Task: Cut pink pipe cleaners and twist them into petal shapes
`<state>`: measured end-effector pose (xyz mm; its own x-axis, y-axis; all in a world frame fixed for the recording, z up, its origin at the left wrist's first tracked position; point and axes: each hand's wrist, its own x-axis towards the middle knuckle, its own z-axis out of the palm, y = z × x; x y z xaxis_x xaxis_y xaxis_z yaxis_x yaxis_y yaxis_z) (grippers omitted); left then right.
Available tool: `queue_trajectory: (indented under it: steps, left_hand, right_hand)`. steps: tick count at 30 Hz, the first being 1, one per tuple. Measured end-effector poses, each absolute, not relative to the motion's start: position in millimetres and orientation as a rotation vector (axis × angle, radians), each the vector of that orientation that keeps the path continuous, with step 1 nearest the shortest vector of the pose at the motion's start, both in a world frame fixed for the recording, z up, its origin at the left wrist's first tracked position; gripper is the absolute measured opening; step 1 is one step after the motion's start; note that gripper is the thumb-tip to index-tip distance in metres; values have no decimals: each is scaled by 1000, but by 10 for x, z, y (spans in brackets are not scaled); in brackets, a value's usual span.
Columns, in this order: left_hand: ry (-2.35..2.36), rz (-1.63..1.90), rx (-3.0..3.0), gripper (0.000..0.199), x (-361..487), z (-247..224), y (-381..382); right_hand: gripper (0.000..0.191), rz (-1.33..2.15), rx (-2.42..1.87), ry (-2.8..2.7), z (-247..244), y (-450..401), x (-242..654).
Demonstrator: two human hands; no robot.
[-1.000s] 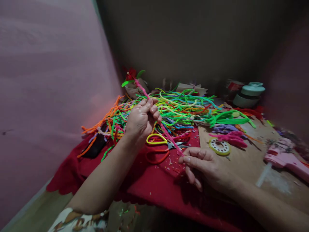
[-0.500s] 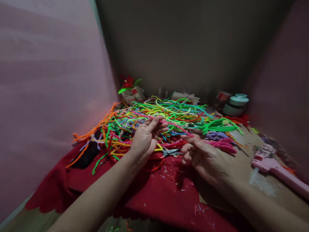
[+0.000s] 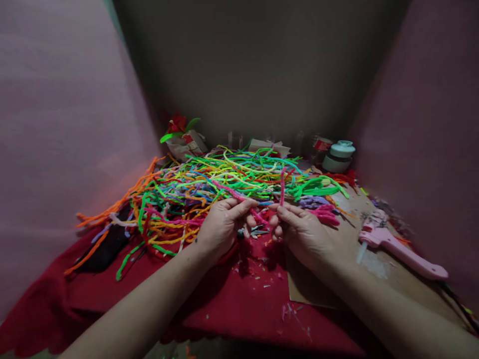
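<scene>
A fuzzy pink pipe cleaner [image 3: 227, 188] is pinched between the thumb and fingers of my left hand [image 3: 226, 222], its far end sticking out up and to the left. My right hand [image 3: 299, 227] grips a pink length that stands upright above its fingertips. The two lengths look like one bent pipe cleaner, but the fingers hide where they would join. Scissors [image 3: 258, 231] lie under the gap between my hands, their handles mostly hidden by my left hand. Just past my right hand rests a bunch of pink looped pipe cleaners [image 3: 325, 215].
A large tangle of coloured pipe cleaners [image 3: 228, 169] covers the back of the red cloth [image 3: 232, 304]. On cardboard [image 3: 314, 289] at the right lies a pink glue gun [image 3: 400, 247]. Behind stand a pale teal jar [image 3: 339, 157] and a red flower [image 3: 176, 123]. Scraps dot the cloth.
The pink pipe cleaner ran nearly straight between my hands; now one part points up at my right hand. My hands have come closer together, and the whole view has shifted.
</scene>
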<state>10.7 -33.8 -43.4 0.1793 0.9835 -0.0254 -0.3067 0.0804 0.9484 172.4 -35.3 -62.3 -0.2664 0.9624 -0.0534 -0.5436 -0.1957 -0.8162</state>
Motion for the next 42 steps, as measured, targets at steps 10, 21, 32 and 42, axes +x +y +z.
queue_trajectory:
  steps: [10, 21, 32, 42]
  left_hand:
    - [782, 1107, 976, 22, 177, -451, -355]
    - [824, 1001, 1015, 25, 168, -469, -368]
    - [886, 1031, 1093, 33, 256, -495, -410]
    - [839, 1235, 881, 19, 198, -465, -332]
  right_hand:
    - [20, 1707, -781, -987, -706, -437, 1655]
    - [22, 1677, -713, -905, -709, -414, 1651]
    - [25, 1649, -884, -1030, -741, -461, 1622]
    - [15, 1911, -623, -807, -713, -469, 1670]
